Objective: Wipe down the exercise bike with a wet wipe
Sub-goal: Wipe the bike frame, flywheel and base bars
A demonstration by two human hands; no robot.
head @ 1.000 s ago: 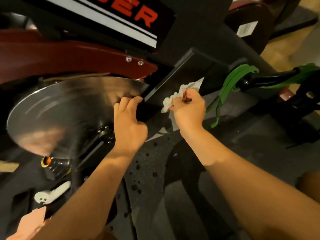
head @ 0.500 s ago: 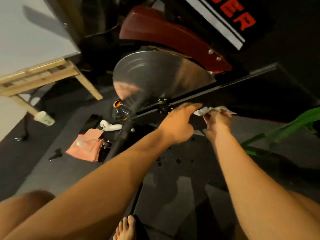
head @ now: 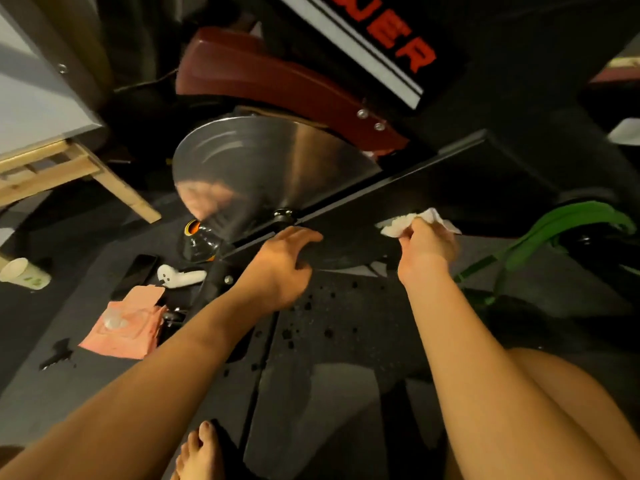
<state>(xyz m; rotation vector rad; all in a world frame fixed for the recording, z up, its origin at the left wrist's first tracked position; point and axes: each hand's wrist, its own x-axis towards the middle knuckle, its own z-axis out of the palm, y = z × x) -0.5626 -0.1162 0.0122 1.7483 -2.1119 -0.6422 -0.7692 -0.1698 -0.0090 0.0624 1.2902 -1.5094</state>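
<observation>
The exercise bike fills the upper view: a shiny steel flywheel (head: 263, 168), a dark red guard (head: 277, 81) above it and a black frame bar (head: 433, 178) running up to the right. My right hand (head: 427, 249) pinches a crumpled white wet wipe (head: 412, 221) against the underside of that black bar. My left hand (head: 284, 265) rests with straight fingers on the lower edge of the bar, just below the flywheel hub.
On the dark floor mat at left lie a pink wipe pack (head: 128, 323), a white controller (head: 180, 275), a black phone (head: 136, 275), a bottle (head: 199, 237) and a paper cup (head: 24, 273). A wooden table leg (head: 114, 181) stands at left. Green bands (head: 554, 230) hang at right. My bare foot (head: 199, 452) is below.
The view has pulled back and swung left. My left hand left the flywheel rim and now rests on the frame bar. My right hand carried the wipe down under the bar.
</observation>
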